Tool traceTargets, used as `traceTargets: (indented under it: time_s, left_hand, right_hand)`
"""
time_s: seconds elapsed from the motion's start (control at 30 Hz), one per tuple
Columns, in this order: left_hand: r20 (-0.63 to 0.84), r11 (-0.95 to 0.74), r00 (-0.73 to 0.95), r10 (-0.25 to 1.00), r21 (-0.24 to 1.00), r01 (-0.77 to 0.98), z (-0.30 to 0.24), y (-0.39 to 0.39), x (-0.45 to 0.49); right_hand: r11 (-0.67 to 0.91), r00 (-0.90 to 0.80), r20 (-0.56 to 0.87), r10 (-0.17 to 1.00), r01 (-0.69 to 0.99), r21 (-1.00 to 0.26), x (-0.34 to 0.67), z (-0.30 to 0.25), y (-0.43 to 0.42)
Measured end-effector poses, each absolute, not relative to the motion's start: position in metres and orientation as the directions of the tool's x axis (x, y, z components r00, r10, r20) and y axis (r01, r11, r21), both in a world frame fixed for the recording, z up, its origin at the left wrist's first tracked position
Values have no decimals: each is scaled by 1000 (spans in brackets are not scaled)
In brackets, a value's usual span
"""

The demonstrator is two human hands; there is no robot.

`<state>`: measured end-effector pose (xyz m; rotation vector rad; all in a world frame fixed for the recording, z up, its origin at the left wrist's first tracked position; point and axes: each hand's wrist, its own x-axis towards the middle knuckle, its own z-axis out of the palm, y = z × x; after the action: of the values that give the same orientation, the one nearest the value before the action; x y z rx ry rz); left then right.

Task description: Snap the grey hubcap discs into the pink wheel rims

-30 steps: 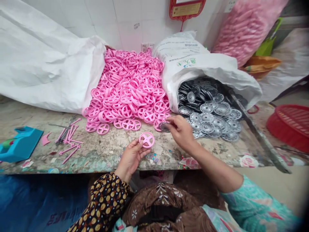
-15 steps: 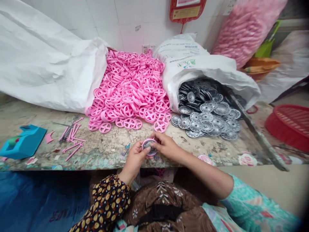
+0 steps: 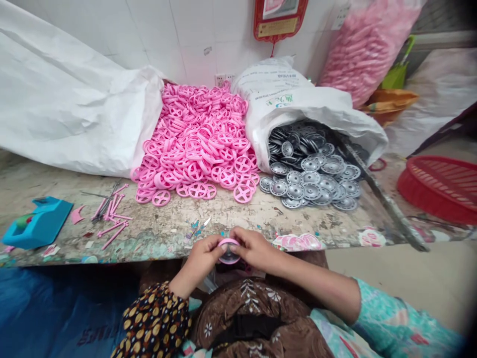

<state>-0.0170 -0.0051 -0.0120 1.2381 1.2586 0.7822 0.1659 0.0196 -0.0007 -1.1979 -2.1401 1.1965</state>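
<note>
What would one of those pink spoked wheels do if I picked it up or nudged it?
A pink plastic wheel looks light and stiff, judging by its thin spokes. Its round rim suggests it would roll if stood on edge, but flat it should stay put. The loose heap would likely slide when pushed.

1 camera, worn on the person's head, looks forward and down from just behind the bench (image 3: 156, 233), close above it, facing the tiled wall (image 3: 179, 40) beyond, with the left hand (image 3: 203, 258) and right hand (image 3: 255, 248) at the bench's near edge.
</note>
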Motion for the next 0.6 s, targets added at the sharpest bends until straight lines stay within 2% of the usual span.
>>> traceTargets:
  time_s: [0.1,0.17,0.23,0.3,0.43,0.5,0.6]
  left_hand:
    - [-334,271,231,914,925,265,-10,-14,-27]
    - [-370,329,141,918,910,252,-5,-15,-32]
    - [-397,378,53,916,901,215,-2,-13,-35]
    - [-403,391,30,915,902,183,-2,-8,-36]
    - [-402,393,67,913,912,117,-8,-1,-28]
    - [-410,406,84,908,912,62,-9,2,-21]
    - [-418,421,50,907,898,-125,-4,9,-12]
  right_hand:
    - [469,-669,-47,742,568,-676,170,1,-1]
    - [619,-748,-9,664,557,-553,171,5,-5]
    - [690,-766,30,642,560,-459,172,10,5]
    - [672,-703,64,708,644,-365,173,14,28]
    - [490,-479,106,872,852,-183,174,13,86]
    - [468,-456,104,884,866,-174,174,8,99]
    - [555,-536,144,832,800,-227,169,0,87]
